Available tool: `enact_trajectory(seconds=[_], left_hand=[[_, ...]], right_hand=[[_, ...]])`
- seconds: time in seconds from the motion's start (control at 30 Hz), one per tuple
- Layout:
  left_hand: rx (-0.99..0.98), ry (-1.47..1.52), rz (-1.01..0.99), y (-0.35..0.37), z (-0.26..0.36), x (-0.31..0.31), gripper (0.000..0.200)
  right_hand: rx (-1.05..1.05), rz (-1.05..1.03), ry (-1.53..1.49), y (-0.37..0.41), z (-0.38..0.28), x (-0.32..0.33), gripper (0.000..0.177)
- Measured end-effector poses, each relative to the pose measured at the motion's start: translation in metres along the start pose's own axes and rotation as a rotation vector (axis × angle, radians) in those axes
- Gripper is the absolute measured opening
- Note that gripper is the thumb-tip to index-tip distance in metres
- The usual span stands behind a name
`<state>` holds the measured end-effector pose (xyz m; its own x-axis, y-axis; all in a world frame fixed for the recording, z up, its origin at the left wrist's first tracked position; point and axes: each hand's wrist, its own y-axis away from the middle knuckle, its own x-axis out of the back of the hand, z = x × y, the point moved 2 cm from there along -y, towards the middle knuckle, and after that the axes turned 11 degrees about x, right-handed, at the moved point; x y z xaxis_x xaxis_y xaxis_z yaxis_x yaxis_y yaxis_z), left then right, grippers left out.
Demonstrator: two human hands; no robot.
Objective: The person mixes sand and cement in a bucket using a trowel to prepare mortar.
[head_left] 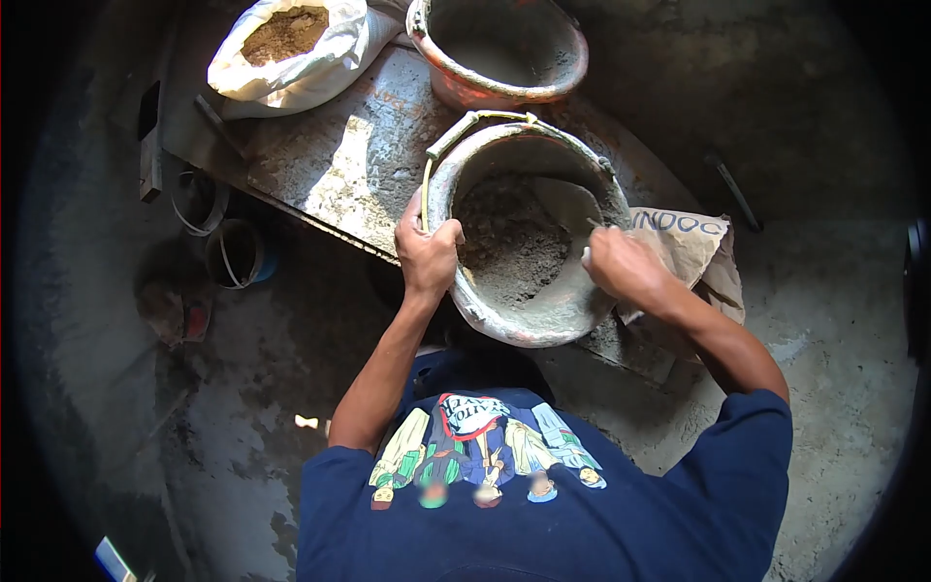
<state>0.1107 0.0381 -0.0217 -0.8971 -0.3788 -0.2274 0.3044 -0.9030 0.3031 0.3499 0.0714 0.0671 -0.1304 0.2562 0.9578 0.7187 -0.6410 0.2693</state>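
Observation:
A mortar-crusted bucket (533, 335) is tipped toward me, with its wire handle and grip (452, 136) lying at the far left rim. Crumbly grey-brown mix (514, 242) covers part of its inside. My left hand (427, 254) is closed over the left rim, thumb on the inner side. At the right rim, my right hand (626, 267) is a fist around a handle that is mostly hidden. From that fist a trowel (567, 202) reaches into the bucket, its grey blade against the far right inner wall.
Behind stands a second reddish bucket (461, 92), beside a white sack (339, 73) of brown sand. Under them lies a mortar-stained board (325, 184). A crumpled paper bag (713, 257) is at the right; small pails (236, 254) stand on the floor at left.

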Motion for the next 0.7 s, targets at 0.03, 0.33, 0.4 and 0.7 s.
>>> enact_trajectory(seconds=[0.03,0.33,0.4,0.7], left_hand=[[0.005,-0.007,0.002,0.0,-0.002,-0.001,0.043],[-0.023,0.005,0.009,-0.004,-0.008,0.001,0.044],[-0.025,-0.006,0.014,-0.005,-0.008,0.001,0.045],[-0.048,0.008,0.072,-0.007,-0.01,-0.003,0.046]], right_hand=[[0.018,-0.074,0.04,-0.009,0.003,-0.026,0.021],[0.259,-0.232,0.041,0.009,-0.025,0.016,0.013],[0.07,-0.311,0.252,0.007,-0.023,0.027,0.013],[-0.174,-0.59,0.45,-0.04,-0.027,-0.023,0.012]])
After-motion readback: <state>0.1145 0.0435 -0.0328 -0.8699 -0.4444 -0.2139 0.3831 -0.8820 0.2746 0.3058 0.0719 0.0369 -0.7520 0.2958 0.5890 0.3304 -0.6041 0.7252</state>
